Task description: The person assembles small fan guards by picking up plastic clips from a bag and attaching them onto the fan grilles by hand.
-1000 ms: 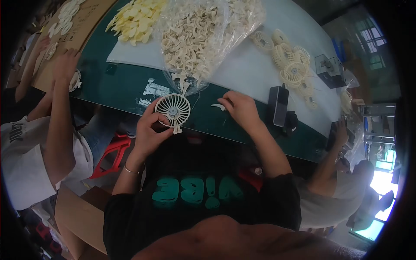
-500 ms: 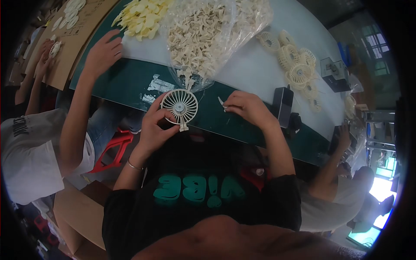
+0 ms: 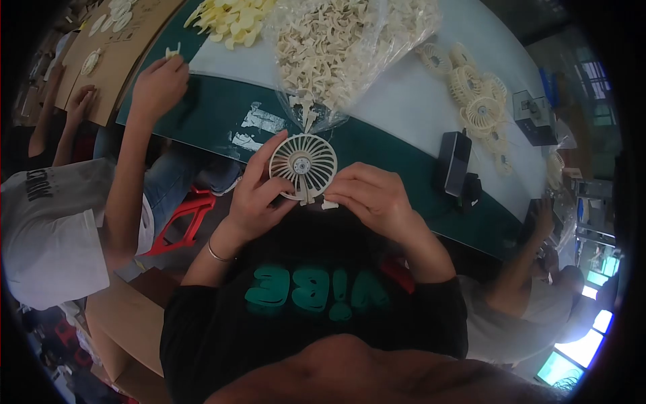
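My left hand (image 3: 259, 198) grips a round cream fan grille (image 3: 323, 158) by its rim, fingers curled around its left side. The grille has radial slats and a round hub in the middle. My right hand (image 3: 373, 198) pinches a small cream plastic piece (image 3: 330, 205) beside the grille's lower right edge. Whether that piece touches the grille, I cannot tell. Just beyond the grille, an open clear plastic bag (image 3: 397, 40) holds a heap of small cream plastic parts (image 3: 316, 57), a few of them spilling from its near end.
Yellow flat parts (image 3: 232, 23) lie at the back left. More fan grilles (image 3: 481, 111) are piled at the right, near a black block-shaped device (image 3: 454, 161) and a dark box (image 3: 535, 118). A co-worker's hand (image 3: 161, 84) holds a small piece at the left. Another person sits at the right.
My right hand has moved left and nearer to me, bringing its small piece next to the grille. The co-worker's hand at the left now lifts a small piece.
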The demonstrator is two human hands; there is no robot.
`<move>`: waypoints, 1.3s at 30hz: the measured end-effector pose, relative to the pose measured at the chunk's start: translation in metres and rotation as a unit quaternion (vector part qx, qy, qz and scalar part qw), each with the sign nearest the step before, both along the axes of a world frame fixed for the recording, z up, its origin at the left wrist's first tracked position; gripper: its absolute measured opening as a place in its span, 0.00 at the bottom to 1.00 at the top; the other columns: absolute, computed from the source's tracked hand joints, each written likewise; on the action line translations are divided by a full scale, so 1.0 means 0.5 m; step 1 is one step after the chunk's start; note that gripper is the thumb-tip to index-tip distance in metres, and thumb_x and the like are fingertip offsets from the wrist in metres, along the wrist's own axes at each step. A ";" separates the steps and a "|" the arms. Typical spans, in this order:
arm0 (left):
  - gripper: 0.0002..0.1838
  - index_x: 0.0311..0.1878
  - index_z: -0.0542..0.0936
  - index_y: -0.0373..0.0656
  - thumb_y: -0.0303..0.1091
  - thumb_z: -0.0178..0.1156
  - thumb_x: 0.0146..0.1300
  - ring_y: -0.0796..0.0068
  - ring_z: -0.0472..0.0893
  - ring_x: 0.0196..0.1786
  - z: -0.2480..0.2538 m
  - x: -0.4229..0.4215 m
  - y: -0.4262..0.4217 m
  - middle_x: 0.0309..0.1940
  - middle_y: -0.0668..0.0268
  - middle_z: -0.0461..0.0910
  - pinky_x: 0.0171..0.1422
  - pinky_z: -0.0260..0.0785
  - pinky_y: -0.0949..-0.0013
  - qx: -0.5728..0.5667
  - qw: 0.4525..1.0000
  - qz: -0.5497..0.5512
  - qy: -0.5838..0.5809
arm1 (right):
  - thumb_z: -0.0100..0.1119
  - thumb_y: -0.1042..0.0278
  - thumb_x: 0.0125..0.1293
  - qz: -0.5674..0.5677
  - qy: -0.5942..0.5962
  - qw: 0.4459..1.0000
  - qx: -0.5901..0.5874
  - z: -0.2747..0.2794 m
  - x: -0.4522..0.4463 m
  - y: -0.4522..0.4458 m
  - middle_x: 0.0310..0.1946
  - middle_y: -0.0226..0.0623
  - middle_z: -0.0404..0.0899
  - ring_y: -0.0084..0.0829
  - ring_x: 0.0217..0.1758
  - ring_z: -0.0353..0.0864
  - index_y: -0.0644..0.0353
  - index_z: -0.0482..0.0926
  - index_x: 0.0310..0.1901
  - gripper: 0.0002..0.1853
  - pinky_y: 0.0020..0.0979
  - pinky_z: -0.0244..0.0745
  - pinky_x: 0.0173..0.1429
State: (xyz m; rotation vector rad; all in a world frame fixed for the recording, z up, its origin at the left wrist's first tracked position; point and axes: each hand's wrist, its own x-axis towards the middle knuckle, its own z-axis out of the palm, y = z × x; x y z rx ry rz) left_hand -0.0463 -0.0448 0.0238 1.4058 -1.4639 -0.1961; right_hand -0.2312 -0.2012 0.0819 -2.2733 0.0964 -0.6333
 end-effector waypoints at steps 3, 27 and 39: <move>0.15 0.33 0.80 0.39 0.20 0.79 0.49 0.50 0.78 0.71 -0.010 0.001 -0.001 0.78 0.42 0.62 0.69 0.76 0.57 -0.006 0.999 -0.001 0.053 | 0.75 0.76 0.58 -0.017 -0.031 0.999 -0.033 0.001 -0.001 -0.001 0.37 0.35 0.84 0.32 0.36 0.86 0.60 0.87 0.40 0.09 0.30 0.81 0.35; 0.16 0.31 0.77 0.38 0.18 0.77 0.46 0.61 0.86 0.55 0.009 -0.013 -0.009 0.76 0.45 0.66 0.51 0.82 0.66 0.004 0.998 -0.012 0.065 | 0.71 0.76 0.55 -0.035 0.019 0.984 -0.171 0.003 -0.024 0.023 0.41 0.29 0.86 0.30 0.39 0.86 0.56 0.85 0.44 0.13 0.28 0.82 0.36; 0.16 0.31 0.76 0.37 0.17 0.77 0.47 0.54 0.84 0.61 0.019 -0.013 -0.001 0.76 0.42 0.64 0.55 0.82 0.63 0.003 0.998 -0.039 0.048 | 0.73 0.74 0.58 -0.015 0.046 0.986 -0.157 0.019 -0.020 0.028 0.39 0.31 0.86 0.32 0.38 0.87 0.55 0.86 0.43 0.11 0.29 0.82 0.34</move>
